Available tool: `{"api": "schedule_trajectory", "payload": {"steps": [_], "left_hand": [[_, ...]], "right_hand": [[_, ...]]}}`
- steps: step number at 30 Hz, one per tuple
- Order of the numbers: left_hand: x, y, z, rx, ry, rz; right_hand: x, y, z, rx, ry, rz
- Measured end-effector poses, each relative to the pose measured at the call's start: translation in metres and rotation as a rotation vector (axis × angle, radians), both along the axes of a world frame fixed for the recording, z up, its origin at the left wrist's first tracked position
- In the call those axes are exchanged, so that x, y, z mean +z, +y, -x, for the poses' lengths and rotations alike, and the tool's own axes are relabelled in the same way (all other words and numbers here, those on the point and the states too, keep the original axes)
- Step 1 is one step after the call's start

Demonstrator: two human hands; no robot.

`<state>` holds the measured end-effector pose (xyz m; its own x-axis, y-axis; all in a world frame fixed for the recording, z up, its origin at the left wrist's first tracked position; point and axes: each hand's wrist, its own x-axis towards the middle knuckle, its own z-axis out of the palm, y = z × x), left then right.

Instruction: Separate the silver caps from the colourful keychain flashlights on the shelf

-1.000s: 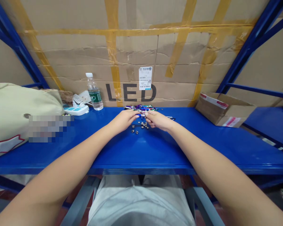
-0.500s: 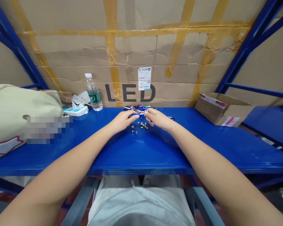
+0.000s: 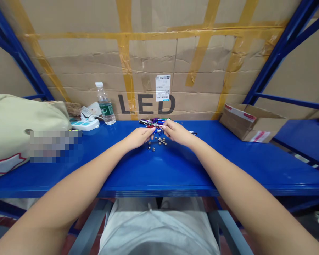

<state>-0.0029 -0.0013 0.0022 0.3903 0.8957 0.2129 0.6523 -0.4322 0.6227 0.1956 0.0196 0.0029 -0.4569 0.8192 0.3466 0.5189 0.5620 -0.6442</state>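
Both my hands meet at the back middle of the blue shelf (image 3: 154, 170). My left hand (image 3: 139, 136) is curled, its fingertips pinching a small blue metal piece (image 3: 157, 130). My right hand (image 3: 176, 131) is closed too, with its fingertips at the other end of that piece. Just behind them lies a pile of small coloured metal tubes (image 3: 154, 122). Several small round silvery parts (image 3: 159, 142) are scattered on the shelf under my fingers.
A water bottle (image 3: 104, 104) and a white power strip (image 3: 85, 123) stand at the back left, beside a cream fabric bag (image 3: 18, 124). An open cardboard box (image 3: 251, 122) sits at the right. A taped cardboard wall marked LED (image 3: 149, 71) closes the back.
My hands shifted slightly toward the pile and stayed together on the small blue piece. The camera view drifted a little.
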Motion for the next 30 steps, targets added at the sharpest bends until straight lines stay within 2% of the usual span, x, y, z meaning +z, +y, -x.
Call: {"api": "schedule_trajectory", "payload": {"steps": [4,7,12,17,21,26,30], "left_hand": [[-0.002,0.003,0.003,-0.022,0.06,-0.04],[-0.003,0.007,0.009,-0.05,0.174,-0.08],[-0.004,0.012,0.018,-0.191,0.383,-0.175],[0.003,0.013,0.022,-0.149,0.393,-0.25],[0.016,0.011,0.034,-0.101,0.368,-0.161],[0.033,0.009,0.062,-0.069,0.499,0.096],[0.035,0.01,0.071,-0.038,0.645,0.182]], "right_hand": [[0.0,0.002,-0.002,-0.01,-0.146,-0.088],[-0.001,0.002,-0.003,0.028,-0.241,-0.059],[0.003,-0.003,-0.005,0.099,-0.403,-0.001],[0.006,-0.001,-0.009,0.069,-0.422,0.015],[0.005,0.0,-0.011,0.053,-0.38,0.028],[0.007,-0.011,-0.005,0.096,-0.389,0.124],[0.01,-0.027,0.005,0.138,-0.425,0.009]]}}
